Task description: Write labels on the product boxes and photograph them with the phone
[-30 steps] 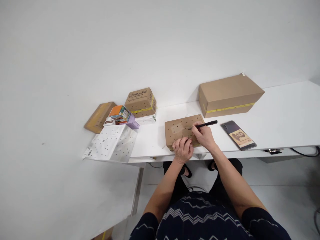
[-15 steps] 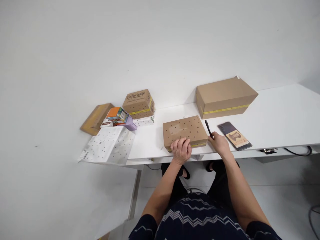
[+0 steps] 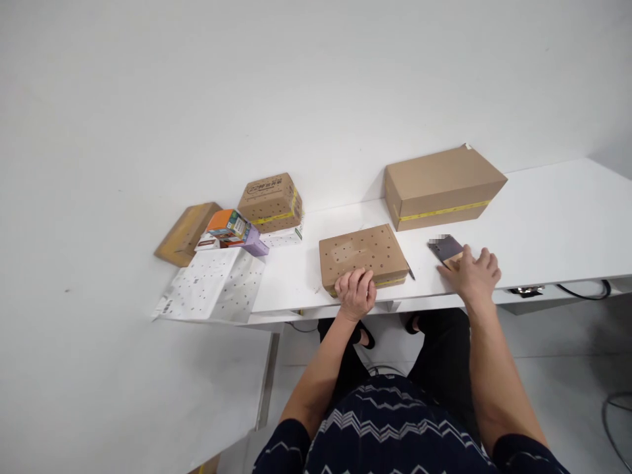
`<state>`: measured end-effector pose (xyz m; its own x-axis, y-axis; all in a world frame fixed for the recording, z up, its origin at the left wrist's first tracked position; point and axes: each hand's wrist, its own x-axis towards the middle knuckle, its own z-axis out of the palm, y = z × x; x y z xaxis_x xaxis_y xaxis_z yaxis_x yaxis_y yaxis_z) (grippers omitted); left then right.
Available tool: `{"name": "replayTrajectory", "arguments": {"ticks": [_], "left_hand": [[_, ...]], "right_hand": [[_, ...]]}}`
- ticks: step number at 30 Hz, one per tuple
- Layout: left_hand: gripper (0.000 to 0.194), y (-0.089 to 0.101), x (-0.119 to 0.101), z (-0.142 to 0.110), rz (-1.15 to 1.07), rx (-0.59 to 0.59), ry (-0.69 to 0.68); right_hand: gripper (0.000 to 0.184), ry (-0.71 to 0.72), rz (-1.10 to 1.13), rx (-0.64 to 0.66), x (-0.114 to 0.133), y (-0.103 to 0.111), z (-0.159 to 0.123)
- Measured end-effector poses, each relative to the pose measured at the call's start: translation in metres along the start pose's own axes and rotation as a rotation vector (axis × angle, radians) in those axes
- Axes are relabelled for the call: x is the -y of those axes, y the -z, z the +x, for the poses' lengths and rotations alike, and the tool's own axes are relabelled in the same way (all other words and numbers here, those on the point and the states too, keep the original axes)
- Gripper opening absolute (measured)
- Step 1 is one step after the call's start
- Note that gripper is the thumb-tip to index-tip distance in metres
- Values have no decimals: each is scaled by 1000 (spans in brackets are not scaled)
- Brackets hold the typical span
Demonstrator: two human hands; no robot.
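Observation:
My left hand (image 3: 356, 295) rests at the near side of a brown cardboard box (image 3: 368, 250), its fingers curled over the top front edge. The box has small dark marks, a strip of clear tape on top and yellow tape along its front. A dark pen (image 3: 411, 268) lies against the right end of the box. My right hand (image 3: 473, 276) is over a smartphone (image 3: 445, 247) lying on the table, with fingers spread and covering the phone's near part. Whether its fingertips touch the phone I cannot tell.
A long cardboard box (image 3: 444, 181) stands against the wall behind. At left are a smaller carton (image 3: 270, 204), an orange box (image 3: 227, 225), a purple box (image 3: 255, 245), a flat brown package (image 3: 187, 234) and a white spotted package (image 3: 212, 283). A black cable (image 3: 585, 289) hangs under the white table (image 3: 557, 230).
My right hand has let go of the pen, which now lies beside the box, and has moved right over the smartphone with fingers spread. My left hand stays on the box.

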<state>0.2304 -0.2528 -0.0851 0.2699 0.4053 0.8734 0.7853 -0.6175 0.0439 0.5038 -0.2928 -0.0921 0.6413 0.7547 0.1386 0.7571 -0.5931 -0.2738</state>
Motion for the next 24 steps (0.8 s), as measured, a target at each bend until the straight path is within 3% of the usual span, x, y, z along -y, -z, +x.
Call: {"name": "replayTrajectory", "arguments": {"ticks": [3, 6, 11, 13, 17, 20, 24], "left_hand": [[23, -1, 0, 0, -3, -20, -4], [23, -2, 1, -3, 0, -15, 0], [23, -3, 2, -5, 7, 13, 9], [23, -3, 2, -5, 8, 17, 5], [22, -1, 1, -3, 11, 11, -1], [21, 0, 0, 0, 23, 1, -7], [23, 0, 1, -2, 14, 3, -10]], "right_hand": [[64, 35, 20, 115, -13, 2, 5], [56, 40, 17, 87, -9, 6, -3], [73, -66, 152, 81, -7, 14, -27], [77, -132, 381, 113, -11, 19, -36], [69, -222, 1106, 284, -7, 43, -56], [62, -196, 1525, 524, 15, 68, -76], [66, -237, 1774, 798, 59, 83, -111]]}}
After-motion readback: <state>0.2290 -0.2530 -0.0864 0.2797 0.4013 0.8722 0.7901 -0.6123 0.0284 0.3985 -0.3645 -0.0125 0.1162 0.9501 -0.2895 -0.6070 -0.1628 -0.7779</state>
